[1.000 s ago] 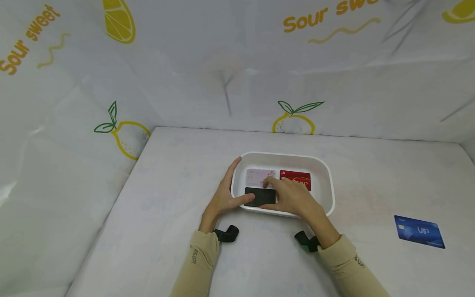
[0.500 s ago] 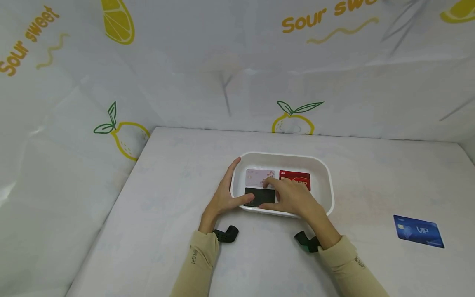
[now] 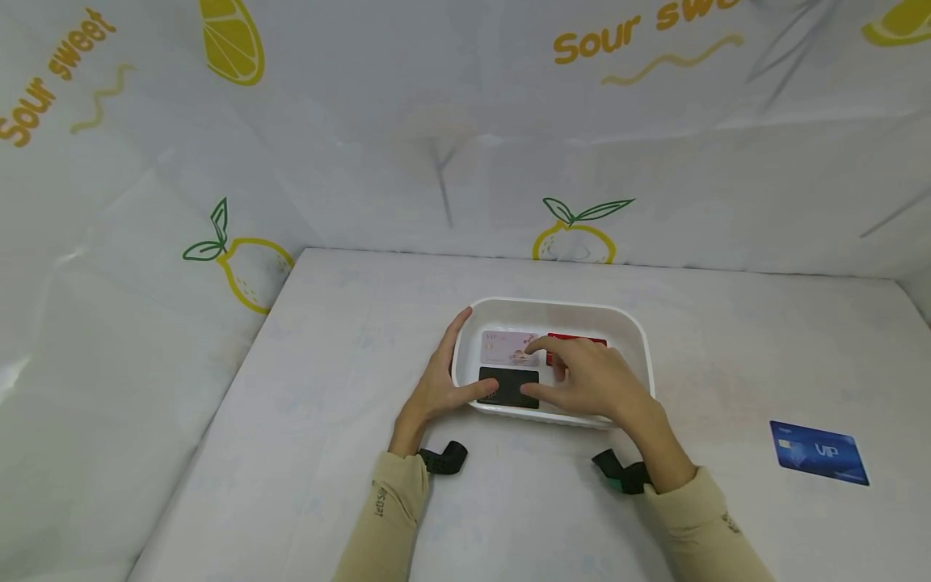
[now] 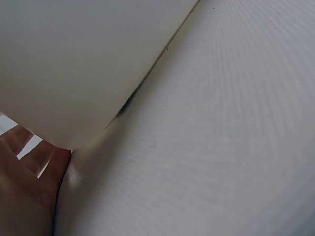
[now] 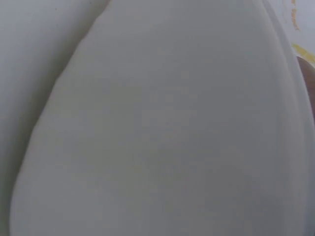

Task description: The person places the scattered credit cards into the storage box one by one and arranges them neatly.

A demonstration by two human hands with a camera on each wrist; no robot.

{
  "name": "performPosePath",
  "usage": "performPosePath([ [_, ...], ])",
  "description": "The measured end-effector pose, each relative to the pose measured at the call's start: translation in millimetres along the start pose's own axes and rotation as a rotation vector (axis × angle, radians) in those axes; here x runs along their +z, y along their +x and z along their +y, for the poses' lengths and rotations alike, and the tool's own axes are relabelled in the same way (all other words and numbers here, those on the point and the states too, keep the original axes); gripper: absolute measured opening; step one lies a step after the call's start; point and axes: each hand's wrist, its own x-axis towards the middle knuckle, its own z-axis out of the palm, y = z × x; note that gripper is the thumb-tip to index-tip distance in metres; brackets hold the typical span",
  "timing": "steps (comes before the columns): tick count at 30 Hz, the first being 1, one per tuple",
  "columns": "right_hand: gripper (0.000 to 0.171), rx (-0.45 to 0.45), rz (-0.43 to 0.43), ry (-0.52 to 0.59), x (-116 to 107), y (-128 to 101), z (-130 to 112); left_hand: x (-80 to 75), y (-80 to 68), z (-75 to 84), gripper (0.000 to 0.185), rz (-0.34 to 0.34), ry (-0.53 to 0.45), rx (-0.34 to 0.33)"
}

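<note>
The left hand (image 3: 440, 386) braces the white oval plastic tray (image 3: 640, 339), fingers flat outside, thumb over its left rim. The right hand (image 3: 591, 378) hovers released over the tray's cards. Likely next: pinching the black card (image 3: 507, 385), near-left inside.

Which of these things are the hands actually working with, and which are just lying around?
In hand:
white tray, steadied by the left hand
pink card, black card, red card in the tray, under the right hand

Lying about:
blue card on the table
lemon-print backdrop
</note>
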Motion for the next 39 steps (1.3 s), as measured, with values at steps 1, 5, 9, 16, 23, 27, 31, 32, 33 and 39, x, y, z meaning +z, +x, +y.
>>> performPosePath([
  [1,0.047,0.0,0.001,0.006,-2,-1,1,0.1,-0.1,0.2,0.125,0.0,-0.003,-0.003],
  [5,0.046,-0.017,0.015,0.018,-9,-4,5,0.3,-0.6,1.4,0.127,0.009,-0.002,-0.016],
  [9,0.045,-0.03,0.059,0.011,-14,-10,10,0.6,-0.8,1.8,0.128,0.018,0.012,-0.021],
  [16,0.037,0.001,0.126,0.006,-23,-25,19,1.0,-1.0,1.3,0.126,0.024,0.023,-0.019],
  [23,0.042,0.029,0.148,0.014,-29,-36,28,1.0,-1.3,-0.4,0.125,0.022,0.001,-0.027],
  [27,0.043,0.039,0.16,0.01,-33,-41,30,1.0,-1.7,-0.8,0.124,0.021,-0.009,-0.033],
  [31,0.045,0.054,0.191,-0.012,-39,-47,32,0.9,-1.5,-0.5,0.124,0.018,-0.012,-0.032],
  [32,0.045,0.057,0.2,-0.016,-40,-48,33,0.9,-1.4,-0.3,0.124,0.018,-0.014,-0.032],
  [33,0.046,0.06,0.208,-0.022,-41,-49,34,1.0,-1.2,0.0,0.124,0.018,-0.014,-0.031],
  [39,0.047,0.05,0.255,-0.04,-47,-57,42,1.1,-1.1,2.0,0.126,0.014,-0.013,-0.026],
])
